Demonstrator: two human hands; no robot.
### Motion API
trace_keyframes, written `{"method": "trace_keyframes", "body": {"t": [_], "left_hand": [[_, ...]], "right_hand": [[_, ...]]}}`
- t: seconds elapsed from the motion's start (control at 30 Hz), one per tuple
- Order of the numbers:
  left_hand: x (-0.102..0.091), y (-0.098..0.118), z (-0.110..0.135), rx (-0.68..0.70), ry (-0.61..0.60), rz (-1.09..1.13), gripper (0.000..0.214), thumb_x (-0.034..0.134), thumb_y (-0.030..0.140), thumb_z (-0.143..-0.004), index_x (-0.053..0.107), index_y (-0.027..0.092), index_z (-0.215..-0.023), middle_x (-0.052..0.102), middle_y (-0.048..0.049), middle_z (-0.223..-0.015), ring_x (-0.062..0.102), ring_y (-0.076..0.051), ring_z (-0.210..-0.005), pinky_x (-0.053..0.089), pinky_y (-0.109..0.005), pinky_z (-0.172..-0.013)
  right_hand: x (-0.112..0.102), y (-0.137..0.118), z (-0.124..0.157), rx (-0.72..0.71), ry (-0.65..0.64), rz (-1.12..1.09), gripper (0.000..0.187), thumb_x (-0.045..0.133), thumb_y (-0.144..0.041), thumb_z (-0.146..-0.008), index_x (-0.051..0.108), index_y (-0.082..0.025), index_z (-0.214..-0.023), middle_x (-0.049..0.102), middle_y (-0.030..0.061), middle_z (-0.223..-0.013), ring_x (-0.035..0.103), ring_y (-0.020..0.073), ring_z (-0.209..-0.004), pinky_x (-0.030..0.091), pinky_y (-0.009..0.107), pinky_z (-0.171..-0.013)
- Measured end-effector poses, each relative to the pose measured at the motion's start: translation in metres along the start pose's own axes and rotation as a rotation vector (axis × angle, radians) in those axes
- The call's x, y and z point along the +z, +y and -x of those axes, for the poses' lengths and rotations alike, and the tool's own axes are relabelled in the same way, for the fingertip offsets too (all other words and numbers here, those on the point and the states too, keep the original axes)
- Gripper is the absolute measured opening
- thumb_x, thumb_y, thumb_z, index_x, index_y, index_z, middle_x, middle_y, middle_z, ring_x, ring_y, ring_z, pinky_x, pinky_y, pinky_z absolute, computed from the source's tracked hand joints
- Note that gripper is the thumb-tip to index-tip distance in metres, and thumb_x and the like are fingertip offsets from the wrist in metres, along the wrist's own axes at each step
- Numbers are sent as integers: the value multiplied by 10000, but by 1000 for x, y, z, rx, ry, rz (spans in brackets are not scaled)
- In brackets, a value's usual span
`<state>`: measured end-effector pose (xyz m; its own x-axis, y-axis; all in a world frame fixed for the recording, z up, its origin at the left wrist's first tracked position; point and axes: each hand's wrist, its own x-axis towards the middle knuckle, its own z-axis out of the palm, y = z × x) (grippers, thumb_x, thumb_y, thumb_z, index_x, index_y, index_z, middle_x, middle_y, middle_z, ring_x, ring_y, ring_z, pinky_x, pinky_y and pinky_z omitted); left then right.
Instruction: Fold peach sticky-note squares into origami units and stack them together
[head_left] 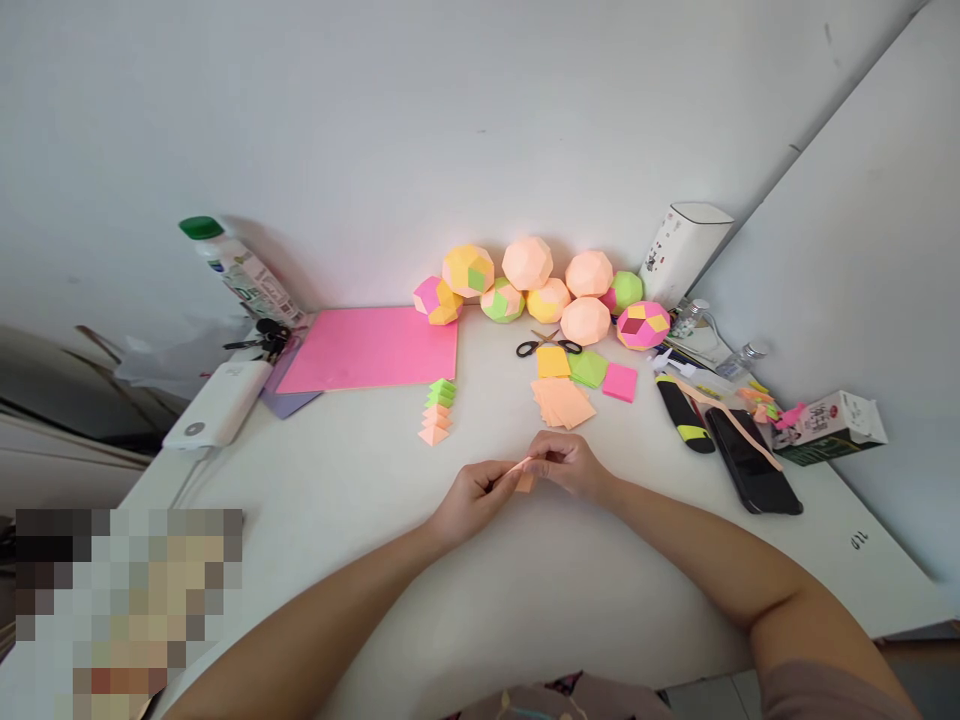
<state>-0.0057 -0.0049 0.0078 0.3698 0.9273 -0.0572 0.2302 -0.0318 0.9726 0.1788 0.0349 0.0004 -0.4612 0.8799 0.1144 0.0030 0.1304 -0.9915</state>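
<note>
Both my hands meet over the middle of the white table [360, 500]. My left hand [471, 497] and my right hand [568, 463] each pinch the same small folded orange paper piece [524, 479] between fingertips. Just beyond my hands lies a loose stack of orange paper squares [562, 402]. A short row of folded orange and green paper units [437, 410] sits to the left of it.
Several paper polyhedron balls [529, 262] line the wall. Scissors [546, 346], yellow [553, 362], green [589, 369] and pink [620, 382] note pads, a pink sheet [371, 348], a power bank [219, 403], a bottle [240, 265], a phone [752, 462], a carton [829, 427].
</note>
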Motion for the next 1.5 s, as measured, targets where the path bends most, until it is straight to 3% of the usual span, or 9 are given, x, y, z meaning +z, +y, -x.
{"method": "trace_keyframes", "body": {"t": [0.3, 1.0, 1.17, 1.33, 1.43, 1.5], "left_hand": [[0, -1, 0, 8, 10, 12, 451, 455, 508, -848, 659, 128, -718, 480, 7, -565, 408, -110, -545, 293, -219, -468], [0, -1, 1, 3, -6, -16, 424, 435, 485, -865, 632, 128, -753, 360, 30, -553, 289, -87, -518, 238, -217, -449], [0, 3, 0, -78, 25, 37, 345, 518, 468, -822, 622, 142, -777, 333, 51, -562, 293, -80, -509, 253, -210, -461], [-2, 3, -2, -206, 40, 133, 356, 547, 504, -790, 611, 153, -804, 372, 73, -479, 305, -69, -416, 244, -200, -410], [-3, 5, -2, -209, 32, 144, 369, 555, 507, -783, 625, 145, -805, 363, 80, -449, 299, -63, -398, 241, -197, -400], [-3, 7, -3, -207, 28, 151, 368, 571, 504, -771, 628, 141, -799, 373, 80, -457, 298, -58, -400, 243, -194, -399]], "right_hand": [[1, -2, 1, 62, 16, -40, 189, 710, -336, -722, 662, -156, -749, 585, 18, -718, 542, 125, -647, 445, 251, -589], [0, -2, 0, 20, -10, -7, 191, 701, -335, -732, 670, -150, -695, 584, 21, -700, 524, 112, -606, 422, 240, -554], [-1, -7, 1, 21, -2, 28, 219, 648, -354, -776, 648, -150, -697, 578, 19, -690, 523, 118, -615, 426, 245, -572], [0, -12, 2, 53, 9, 123, 334, 450, -401, -895, 613, -156, -738, 533, 8, -647, 492, 122, -600, 423, 254, -582], [2, -10, 3, 4, 10, 134, 262, 513, -400, -860, 620, -163, -895, 596, 35, -773, 540, 136, -669, 448, 256, -602], [4, -8, 3, -26, 0, 154, 237, 584, -376, -817, 636, -161, -901, 630, 52, -809, 572, 149, -709, 461, 260, -612]]}}
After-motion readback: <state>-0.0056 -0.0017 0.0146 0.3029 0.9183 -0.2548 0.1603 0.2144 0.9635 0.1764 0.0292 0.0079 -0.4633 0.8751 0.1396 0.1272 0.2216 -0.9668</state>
